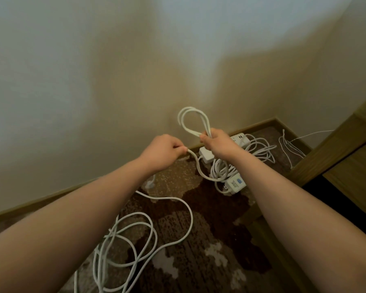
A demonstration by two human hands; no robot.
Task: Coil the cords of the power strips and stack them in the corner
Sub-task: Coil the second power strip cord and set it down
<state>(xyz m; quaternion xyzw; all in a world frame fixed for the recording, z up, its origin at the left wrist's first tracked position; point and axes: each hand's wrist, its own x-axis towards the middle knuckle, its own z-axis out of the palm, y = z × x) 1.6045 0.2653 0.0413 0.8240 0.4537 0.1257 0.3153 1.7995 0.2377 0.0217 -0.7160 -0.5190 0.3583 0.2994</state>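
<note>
My right hand (219, 142) grips a bundle of white cord loops (193, 121) that stand up above the fist. My left hand (164, 151) pinches the same white cord a short way along, and the cord drops from it to the carpet. More of this cord (135, 235) lies in loose tangled loops on the floor between my forearms. In the corner lie white power strips (206, 155) with coiled cords (222, 169), one strip (235, 183) showing a blue switch. Another strip (240, 138) sits partly hidden behind my right hand.
A brown patterned carpet (209, 218) covers the floor, edged by a wooden skirting board (51, 197) under beige walls. Wooden furniture (346, 153) stands at the right. A thin white wire (287, 144) lies near the furniture.
</note>
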